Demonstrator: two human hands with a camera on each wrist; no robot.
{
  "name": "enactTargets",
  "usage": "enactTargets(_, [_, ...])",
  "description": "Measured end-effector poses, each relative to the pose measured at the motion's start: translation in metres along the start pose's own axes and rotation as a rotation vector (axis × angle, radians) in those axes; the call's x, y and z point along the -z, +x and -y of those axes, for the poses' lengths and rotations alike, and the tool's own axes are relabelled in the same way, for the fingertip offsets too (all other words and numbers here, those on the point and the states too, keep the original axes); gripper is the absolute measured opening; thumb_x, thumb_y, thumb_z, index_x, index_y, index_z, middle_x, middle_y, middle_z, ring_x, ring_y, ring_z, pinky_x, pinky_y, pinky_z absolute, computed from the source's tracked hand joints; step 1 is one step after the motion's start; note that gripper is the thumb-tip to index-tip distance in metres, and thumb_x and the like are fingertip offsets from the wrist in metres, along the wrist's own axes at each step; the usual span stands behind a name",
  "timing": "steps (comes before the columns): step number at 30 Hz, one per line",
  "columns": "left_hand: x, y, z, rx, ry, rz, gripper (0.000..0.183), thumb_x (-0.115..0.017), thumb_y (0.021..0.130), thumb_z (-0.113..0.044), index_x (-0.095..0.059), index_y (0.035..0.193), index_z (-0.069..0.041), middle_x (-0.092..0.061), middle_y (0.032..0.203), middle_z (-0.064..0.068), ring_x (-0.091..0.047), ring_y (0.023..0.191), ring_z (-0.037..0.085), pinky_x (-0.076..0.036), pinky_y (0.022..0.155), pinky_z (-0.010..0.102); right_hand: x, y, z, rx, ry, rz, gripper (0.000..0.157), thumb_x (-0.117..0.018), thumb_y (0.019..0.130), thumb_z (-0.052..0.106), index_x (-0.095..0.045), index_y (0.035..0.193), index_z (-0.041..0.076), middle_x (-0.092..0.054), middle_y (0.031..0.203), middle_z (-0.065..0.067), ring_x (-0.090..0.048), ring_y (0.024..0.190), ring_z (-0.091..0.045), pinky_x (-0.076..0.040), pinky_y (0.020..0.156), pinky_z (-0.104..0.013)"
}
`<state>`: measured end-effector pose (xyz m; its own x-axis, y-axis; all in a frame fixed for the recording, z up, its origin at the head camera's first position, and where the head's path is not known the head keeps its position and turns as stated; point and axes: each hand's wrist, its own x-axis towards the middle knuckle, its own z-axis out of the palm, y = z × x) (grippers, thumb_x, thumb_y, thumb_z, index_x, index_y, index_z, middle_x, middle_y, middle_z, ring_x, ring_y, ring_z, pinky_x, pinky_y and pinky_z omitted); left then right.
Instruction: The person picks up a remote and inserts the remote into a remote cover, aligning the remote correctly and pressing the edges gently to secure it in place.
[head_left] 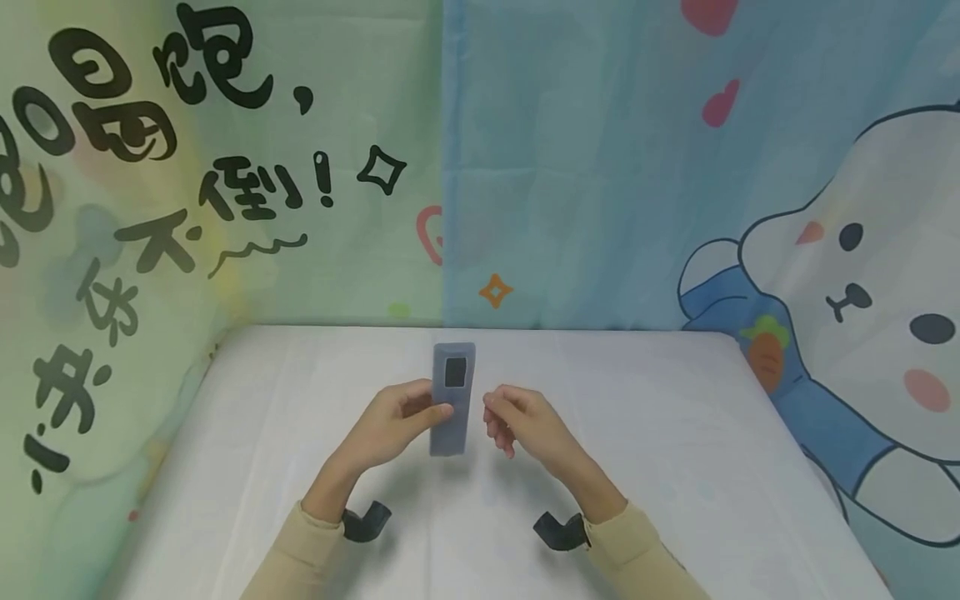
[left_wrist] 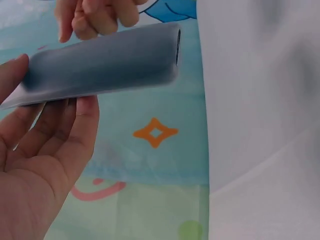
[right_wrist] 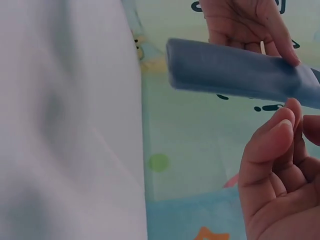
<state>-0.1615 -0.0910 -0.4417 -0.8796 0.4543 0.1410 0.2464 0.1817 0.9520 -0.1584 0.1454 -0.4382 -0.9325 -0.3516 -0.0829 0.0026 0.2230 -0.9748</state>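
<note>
A slim blue-grey case with a dark square window (head_left: 452, 433) stands nearly upright above the table; its exact kind cannot be told. My left hand (head_left: 393, 423) grips it by its left edge, thumb across the front. In the left wrist view, the case (left_wrist: 115, 60) lies between that hand's thumb and fingers (left_wrist: 75, 130). Just to the right, my right hand (head_left: 528, 421) hovers apart from it with loosely curled fingers, holding nothing. The right wrist view has these bent fingers (right_wrist: 265, 150) near the case (right_wrist: 225, 70).
Beneath both hands spreads a white-covered table (head_left: 637, 417). Behind it hangs a printed cloth (head_left: 585, 208) with black lettering and a white cartoon animal. A black strap piece (head_left: 367, 522) sticks out at the left wrist, another black strap piece (head_left: 561, 531) at the right.
</note>
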Motion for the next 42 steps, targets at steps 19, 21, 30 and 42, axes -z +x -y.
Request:
enactTargets(19, [-0.01,-0.001,0.012,-0.385,0.227,0.048,0.042,-0.074,0.091,-0.004,-0.066,0.131,-0.012,-0.064,0.131,-0.002,-0.057,0.124,0.018,-0.046,0.103,0.039,-0.009,-0.003,-0.018,-0.079,0.34,0.082,0.045,-0.047,0.107,0.039,-0.066,0.098,-0.001,-0.06,0.067,-0.002,-0.051,0.051,-0.012,-0.043,0.047,-0.024])
enactTargets(21, [-0.011,-0.001,0.014,-0.416,0.256,0.059,0.042,-0.073,0.091,-0.002,-0.065,0.131,-0.011,-0.063,0.133,0.001,-0.056,0.125,0.019,-0.045,0.103,0.039,-0.01,-0.003,-0.019,-0.096,0.36,0.075,0.045,-0.048,0.107,0.039,-0.065,0.103,-0.003,-0.06,0.069,-0.002,-0.05,0.052,-0.012,-0.042,0.047,-0.024])
enactTargets(30, [-0.012,0.0,0.019,-0.531,0.374,0.042,0.041,-0.078,0.087,-0.004,-0.07,0.126,-0.012,-0.054,0.14,0.011,-0.045,0.134,0.031,-0.039,0.109,0.044,-0.014,-0.002,-0.018,-0.151,0.378,0.024,0.053,-0.05,0.106,0.032,-0.054,0.127,-0.016,-0.065,0.1,-0.008,-0.066,0.082,-0.013,-0.055,0.067,-0.023])
enactTargets(42, [-0.021,-0.005,0.027,-0.329,0.3,-0.065,0.07,-0.079,0.083,0.003,-0.048,0.145,-0.009,-0.032,0.154,0.015,-0.042,0.136,0.03,-0.047,0.101,0.034,-0.015,0.0,-0.019,-0.079,0.341,-0.043,0.036,-0.051,0.106,0.019,-0.057,0.117,-0.014,-0.063,0.091,-0.007,-0.06,0.07,-0.011,-0.048,0.056,-0.018])
